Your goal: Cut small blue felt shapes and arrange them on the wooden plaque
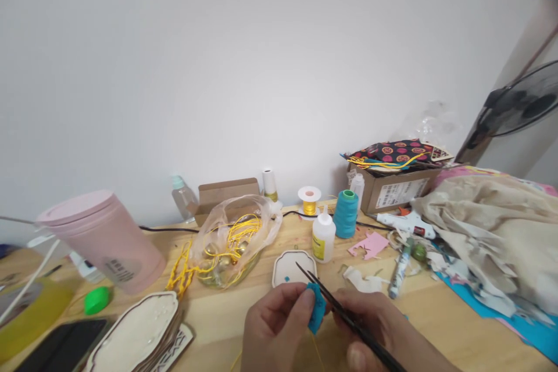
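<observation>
At the lower middle my left hand [279, 325] pinches a small blue piece of material [317, 309] between thumb and fingers. My right hand [379, 325] is closed on black tweezers [353, 328], whose pointed tips reach up and left past the top of the blue piece. One tip crosses its upper edge; I cannot tell whether they touch it. A yellow thread [317, 349] hangs below the blue piece. Just beyond my hands lies a white scalloped plaque [279, 258] with a tiny blue bit on it, next to a glue bottle [323, 237].
Behind stand a blue thread cone [346, 215] and a gold spool [309, 204]. A plastic bag [244, 209] with yellow cord, a pink tumbler [104, 238] and stacked plaques [139, 331] are left. To the right are a cardboard box [396, 189], a glue gun [405, 224] and cloth [492, 232].
</observation>
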Motion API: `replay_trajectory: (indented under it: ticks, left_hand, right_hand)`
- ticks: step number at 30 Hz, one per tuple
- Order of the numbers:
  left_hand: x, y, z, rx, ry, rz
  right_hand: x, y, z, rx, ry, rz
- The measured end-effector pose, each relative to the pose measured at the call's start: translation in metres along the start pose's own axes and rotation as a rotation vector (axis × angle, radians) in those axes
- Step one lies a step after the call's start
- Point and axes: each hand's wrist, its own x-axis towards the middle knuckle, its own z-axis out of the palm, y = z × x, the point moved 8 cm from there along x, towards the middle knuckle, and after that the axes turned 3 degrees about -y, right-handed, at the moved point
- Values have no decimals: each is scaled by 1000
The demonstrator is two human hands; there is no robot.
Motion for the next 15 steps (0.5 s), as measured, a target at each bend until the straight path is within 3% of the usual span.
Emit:
replay_trajectory:
  ticks: [12, 15]
  left_hand:
    - [1, -5, 1, -26, -14, -54]
    - [2, -7, 1, -64, -8, -69]
  right_hand:
    - [1, -4, 3, 4, -38, 12]
    - [0, -1, 1, 79, 25, 38]
